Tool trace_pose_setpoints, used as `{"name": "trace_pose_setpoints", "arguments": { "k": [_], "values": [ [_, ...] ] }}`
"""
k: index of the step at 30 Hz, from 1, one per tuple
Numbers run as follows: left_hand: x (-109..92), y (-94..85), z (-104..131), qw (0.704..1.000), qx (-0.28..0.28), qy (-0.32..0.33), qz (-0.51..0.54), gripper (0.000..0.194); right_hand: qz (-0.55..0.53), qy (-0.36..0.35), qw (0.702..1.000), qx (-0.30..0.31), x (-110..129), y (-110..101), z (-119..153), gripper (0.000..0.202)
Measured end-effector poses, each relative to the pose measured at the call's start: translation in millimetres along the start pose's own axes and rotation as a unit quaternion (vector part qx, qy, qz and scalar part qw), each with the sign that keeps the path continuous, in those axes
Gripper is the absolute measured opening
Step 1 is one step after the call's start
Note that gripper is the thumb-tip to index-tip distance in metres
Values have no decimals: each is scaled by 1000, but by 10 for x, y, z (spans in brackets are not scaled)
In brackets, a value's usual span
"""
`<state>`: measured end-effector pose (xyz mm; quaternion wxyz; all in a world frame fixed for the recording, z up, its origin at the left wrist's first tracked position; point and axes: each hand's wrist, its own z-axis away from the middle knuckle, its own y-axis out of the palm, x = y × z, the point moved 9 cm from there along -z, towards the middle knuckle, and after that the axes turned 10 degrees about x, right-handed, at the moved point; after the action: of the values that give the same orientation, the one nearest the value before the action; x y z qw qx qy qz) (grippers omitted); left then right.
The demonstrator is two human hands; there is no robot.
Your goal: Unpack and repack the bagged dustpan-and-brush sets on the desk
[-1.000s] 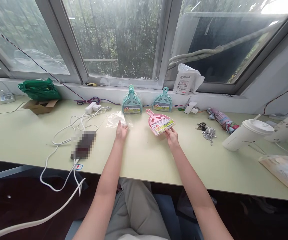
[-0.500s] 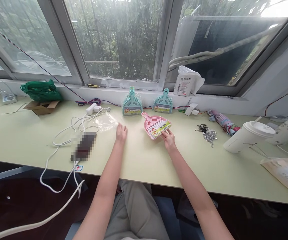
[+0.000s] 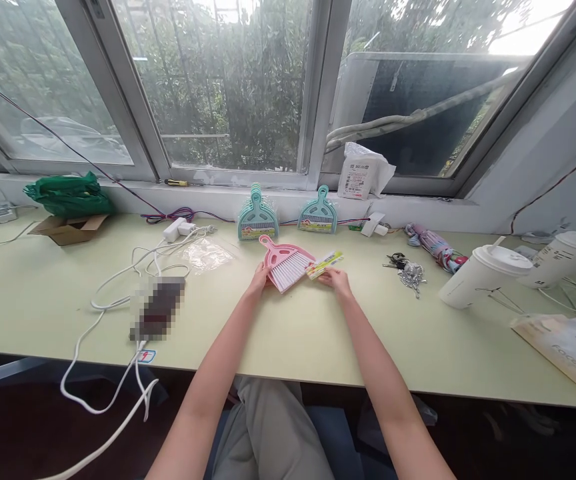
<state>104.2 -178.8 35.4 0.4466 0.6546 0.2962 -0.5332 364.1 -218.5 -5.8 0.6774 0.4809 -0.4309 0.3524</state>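
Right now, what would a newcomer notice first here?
The pink dustpan and brush at the centre, its left edge held by the left hand while the right hand holds a yellow-green label. Behind them, a stack of teal sets and another teal set stand below the window. White lidded cups stand at the right.

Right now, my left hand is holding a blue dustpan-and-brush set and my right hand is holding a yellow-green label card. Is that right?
Not quite: the head view shows that the dustpan-and-brush set in your left hand is pink, not blue. Your right hand does hold the yellow-green label card.
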Motion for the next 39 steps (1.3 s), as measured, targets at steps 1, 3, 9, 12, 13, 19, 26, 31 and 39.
{"name": "trace_pose_setpoints", "arguments": {
  "k": [1,3,9,12,13,19,26,31,39],
  "values": [
    [10,-42,-6,1000,-14,-3,-3,58,-20,-30,998,-50,98,-212,-20,14],
    [15,-69,-17,1000,-20,-4,-8,55,-30,-50,992,-115,229,-564,-29,27],
    [58,-59,-44,998,-29,-13,-47,54,181,-49,973,-138,381,-599,127,50],
    [57,55,-59,996,13,5,-86,53,383,-194,897,-106,527,9,332,38],
    [49,123,-57,995,40,16,-95,53,441,-235,862,-82,528,251,404,35],
    [-41,388,1,985,117,76,-106,51,591,-311,744,-12,404,953,633,33],
    [-124,572,102,977,165,77,-113,56,590,-333,735,-6,434,1042,698,33],
    [-132,683,156,968,201,59,-139,65,592,-327,735,-52,561,978,744,37],
    [-100,748,155,967,213,60,-128,61,655,-294,691,-80,550,864,657,33]
  ]
}}
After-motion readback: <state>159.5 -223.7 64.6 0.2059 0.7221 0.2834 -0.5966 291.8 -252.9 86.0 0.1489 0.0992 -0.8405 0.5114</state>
